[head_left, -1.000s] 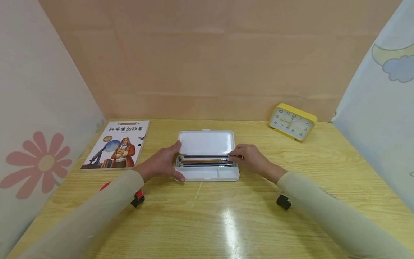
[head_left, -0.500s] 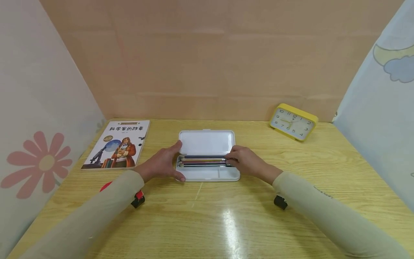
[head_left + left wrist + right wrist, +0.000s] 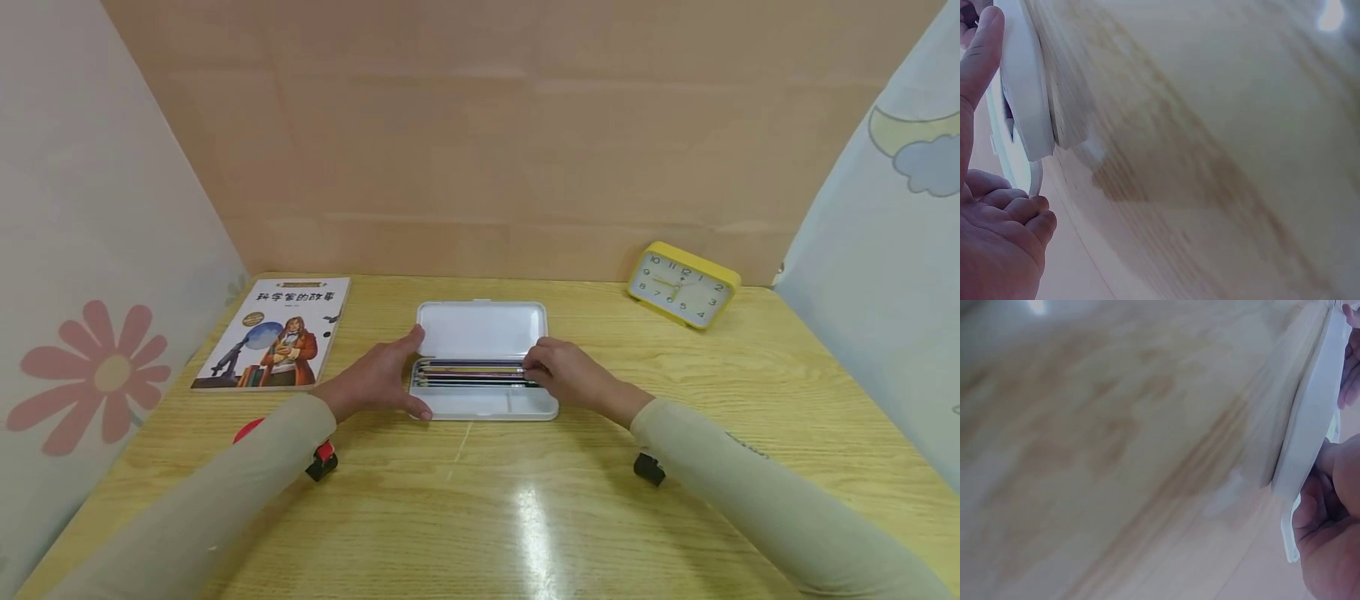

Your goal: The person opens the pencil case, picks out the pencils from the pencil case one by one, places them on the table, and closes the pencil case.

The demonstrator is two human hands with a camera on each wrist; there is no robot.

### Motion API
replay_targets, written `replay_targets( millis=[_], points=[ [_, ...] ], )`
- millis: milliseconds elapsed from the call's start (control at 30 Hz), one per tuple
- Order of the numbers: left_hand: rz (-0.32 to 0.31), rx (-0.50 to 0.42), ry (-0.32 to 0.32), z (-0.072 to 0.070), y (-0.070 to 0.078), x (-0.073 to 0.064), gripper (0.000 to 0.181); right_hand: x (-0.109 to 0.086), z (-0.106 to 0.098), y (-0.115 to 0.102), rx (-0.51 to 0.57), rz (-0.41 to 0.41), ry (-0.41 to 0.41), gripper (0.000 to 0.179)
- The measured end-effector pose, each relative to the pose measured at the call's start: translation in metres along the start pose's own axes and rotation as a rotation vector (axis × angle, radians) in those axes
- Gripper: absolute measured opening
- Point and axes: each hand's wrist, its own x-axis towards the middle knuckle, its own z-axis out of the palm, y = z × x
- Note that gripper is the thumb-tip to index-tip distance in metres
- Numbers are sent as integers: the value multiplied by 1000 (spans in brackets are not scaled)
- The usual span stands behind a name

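Observation:
A white pencil case [image 3: 459, 405] lies with its lid raised at the back. Several pencils [image 3: 471, 373] lie side by side in its rear compartment, tips to the left. My left hand [image 3: 378, 379] grips the case's left end, thumb on the front rim and fingers at the lid side. The left wrist view shows that thumb along the edge of the case [image 3: 1025, 87]. At the right end, my right hand [image 3: 572, 372] reaches in and pinches at the pencils' ends, which its fingers hide. Its curled fingers show beside the case end [image 3: 1310, 419] in the right wrist view.
A book [image 3: 277, 337] with an illustrated cover lies flat at the back left. At the back right a yellow clock [image 3: 684, 285] leans tilted. Part of a red object [image 3: 247, 429] shows behind the left sleeve. Patterned walls stand on both sides.
My right hand has shifted slightly left, its fingers now covering the pencil ends that showed a second ago. The left hand and the case have stayed in place.

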Motion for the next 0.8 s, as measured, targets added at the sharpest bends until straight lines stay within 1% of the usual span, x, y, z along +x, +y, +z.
replay_targets(
  millis=[267,400,500,633,800],
  points=[
    [21,-1,3,0,0,1,135,-1,0,0,0,12,-13,4],
    [12,-1,-3,1,0,2,135,-2,0,0,-2,13,-6,5],
    [-6,-1,-9,0,0,1,135,-2,0,0,6,38,1,5],
    [-26,-5,-16,0,1,-1,134,-3,0,-1,37,66,21,5],
    [-12,0,-11,-1,1,-1,134,-5,-1,0,99,35,74,3]
  ],
)
